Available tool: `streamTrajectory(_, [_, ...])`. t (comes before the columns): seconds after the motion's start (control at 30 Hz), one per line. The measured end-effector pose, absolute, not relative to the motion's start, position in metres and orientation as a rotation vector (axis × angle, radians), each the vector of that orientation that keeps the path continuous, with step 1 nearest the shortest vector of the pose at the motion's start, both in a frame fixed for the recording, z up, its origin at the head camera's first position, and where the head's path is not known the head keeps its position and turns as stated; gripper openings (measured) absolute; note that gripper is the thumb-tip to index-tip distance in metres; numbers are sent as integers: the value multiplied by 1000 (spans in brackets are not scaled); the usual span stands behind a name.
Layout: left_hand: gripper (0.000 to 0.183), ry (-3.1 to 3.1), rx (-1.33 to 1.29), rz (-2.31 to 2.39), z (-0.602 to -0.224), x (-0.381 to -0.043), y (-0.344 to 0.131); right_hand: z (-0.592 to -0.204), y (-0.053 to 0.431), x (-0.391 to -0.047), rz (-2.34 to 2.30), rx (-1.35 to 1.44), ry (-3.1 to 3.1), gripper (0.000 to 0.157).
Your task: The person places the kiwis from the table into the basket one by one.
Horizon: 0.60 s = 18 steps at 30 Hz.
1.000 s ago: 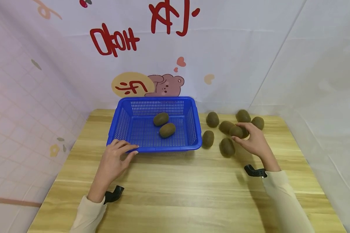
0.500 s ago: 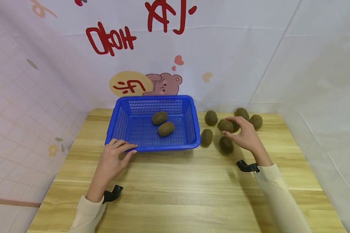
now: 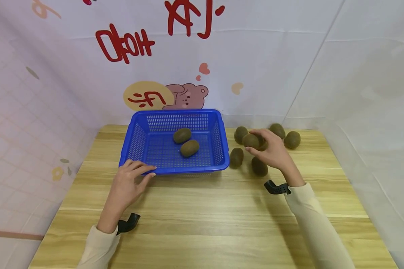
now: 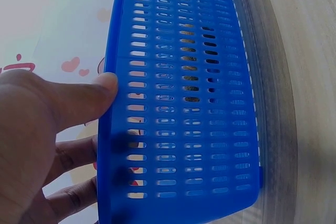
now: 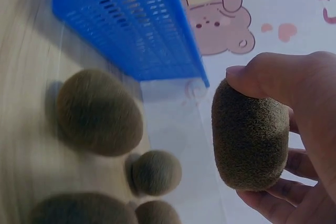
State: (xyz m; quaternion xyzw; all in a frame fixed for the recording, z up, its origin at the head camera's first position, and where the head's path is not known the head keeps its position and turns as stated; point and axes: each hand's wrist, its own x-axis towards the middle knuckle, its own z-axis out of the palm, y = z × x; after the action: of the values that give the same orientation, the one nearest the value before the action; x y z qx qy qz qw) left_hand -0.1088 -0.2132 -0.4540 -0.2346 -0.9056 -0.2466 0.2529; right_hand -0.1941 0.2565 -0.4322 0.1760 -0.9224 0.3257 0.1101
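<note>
My right hand (image 3: 272, 148) holds a brown fuzzy kiwi (image 3: 251, 141) between thumb and fingers, raised over the loose kiwis right of the basket. In the right wrist view the held kiwi (image 5: 250, 139) hangs clear of the table, thumb on one side and fingers behind. A blue plastic basket (image 3: 175, 171) with slotted walls stands at the back of the table. Two kiwis lie inside it, one nearer kiwi (image 3: 189, 148) and one farther kiwi (image 3: 182, 135). My left hand (image 3: 129, 185) pinches the basket's front rim near its left corner, thumb (image 4: 107, 83) outside and fingers over the rim.
Several loose kiwis lie right of the basket, among them one kiwi (image 3: 236, 157) beside its wall, a front kiwi (image 3: 259, 166) and a far-right kiwi (image 3: 292, 139). A printed white cloth (image 3: 256, 56) hangs behind the wooden table (image 3: 202, 216).
My right hand has lifted the kiwi and carried it left, closer to the basket. The left hand keeps its place on the rim. The head view has shifted slightly.
</note>
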Motion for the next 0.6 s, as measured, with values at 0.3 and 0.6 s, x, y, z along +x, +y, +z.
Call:
streamTrajectory(0.3, [23, -2470, -642, -675, -452, -108, -213, -419, 233, -199, 998, 602, -2692, 55])
streamTrajectory(0.6, [22, -2480, -633, -673, -452, -109, -213, -409, 206, -202, 1014, 655, -2720, 56])
